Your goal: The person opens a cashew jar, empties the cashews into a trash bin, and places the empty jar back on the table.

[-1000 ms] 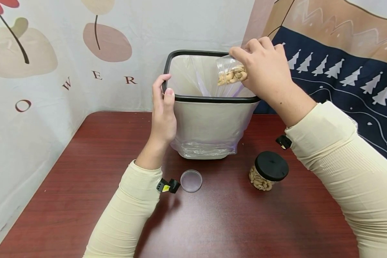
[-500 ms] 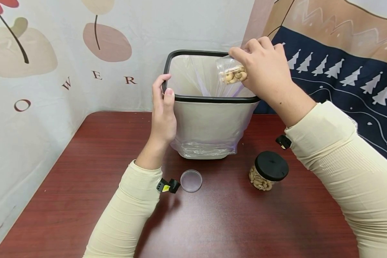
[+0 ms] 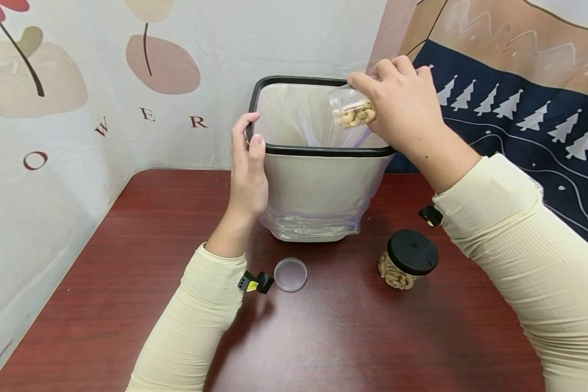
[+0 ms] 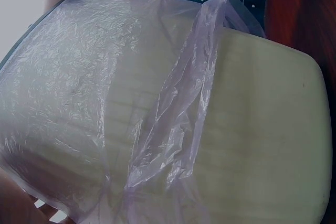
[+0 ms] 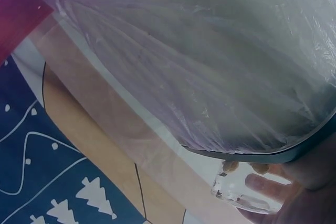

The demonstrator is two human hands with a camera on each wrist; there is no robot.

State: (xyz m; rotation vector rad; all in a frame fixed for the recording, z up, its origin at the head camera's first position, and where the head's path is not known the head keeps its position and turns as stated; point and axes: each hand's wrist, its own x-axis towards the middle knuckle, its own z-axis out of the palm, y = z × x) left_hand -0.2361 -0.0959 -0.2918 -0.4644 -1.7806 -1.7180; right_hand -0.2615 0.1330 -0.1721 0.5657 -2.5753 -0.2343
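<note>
A trash bin (image 3: 323, 188) with a black rim stands on the table, lined with a thin translucent lilac bag (image 4: 173, 108). My left hand (image 3: 249, 174) grips the left side of its rim, the thumb near the front corner. Over the bin's right part my right hand (image 3: 404, 103) holds a clear jar (image 3: 342, 103) from above. The jar lies tilted on its side, mouth toward the left, with some cashews (image 3: 360, 113) inside. In the right wrist view, fingers wrap the clear jar (image 5: 247, 190) beyond the rim. The bin's bottom is hidden.
A round clear lid (image 3: 291, 274) lies on the brown table (image 3: 338, 332) in front of the bin. To the right stands another jar (image 3: 406, 258) of cashews with a black lid. Printed cloths (image 3: 176, 141) hang behind.
Cashews near the tilted jar's mouth have gone out of it, leaving fewer inside than one second ago. Both hands and the bin have kept their places.
</note>
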